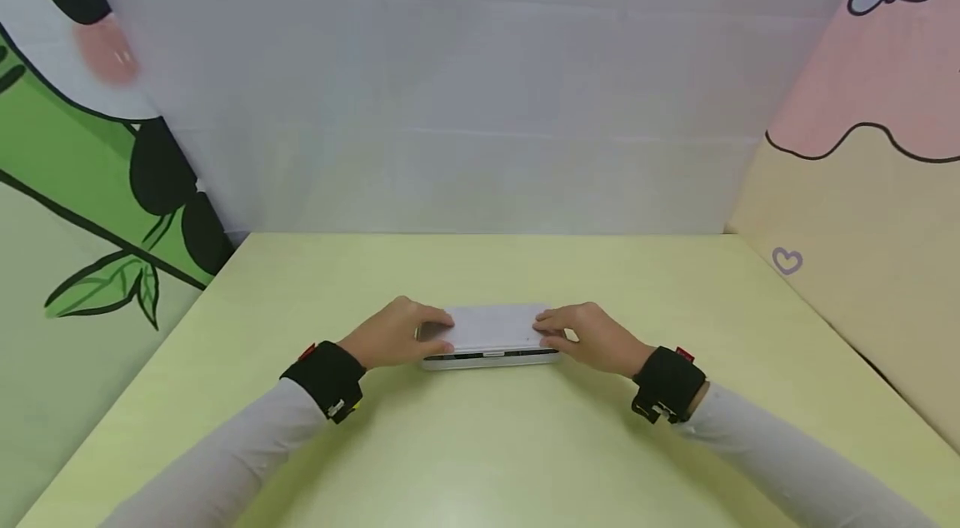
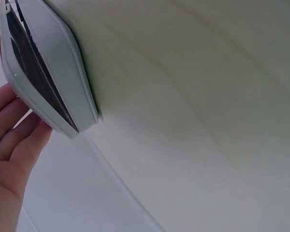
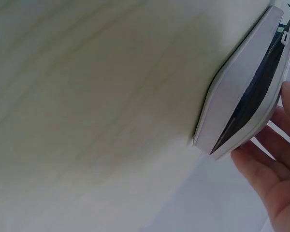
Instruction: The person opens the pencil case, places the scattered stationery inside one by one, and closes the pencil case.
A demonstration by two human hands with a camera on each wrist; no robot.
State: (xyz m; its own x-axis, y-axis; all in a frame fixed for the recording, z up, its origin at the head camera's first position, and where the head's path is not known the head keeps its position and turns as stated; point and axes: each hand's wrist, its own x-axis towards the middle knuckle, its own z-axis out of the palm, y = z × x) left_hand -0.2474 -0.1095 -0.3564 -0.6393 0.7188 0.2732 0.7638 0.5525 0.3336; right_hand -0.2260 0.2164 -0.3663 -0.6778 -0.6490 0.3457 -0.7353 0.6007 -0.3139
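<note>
A flat white case (image 1: 495, 326) with rounded corners lies on the table in front of me, its long side facing me. Its lid stands slightly raised, and a dark gap runs along the front in both wrist views. What lies inside cannot be made out. My left hand (image 1: 396, 335) holds the lid at its left end, thumb near the front edge. At the right end, my right hand (image 1: 595, 336) grips the lid in the same way. A small latch tab (image 3: 284, 38) sits at the middle of the lid's front edge.
The case rests on a pale yellow table (image 1: 480, 445). A plain whitish wall (image 1: 480, 95) rises behind it. Side panels with cartoon drawings stand at the left (image 1: 90, 395) and right (image 1: 847, 261). Both wrists wear black bands.
</note>
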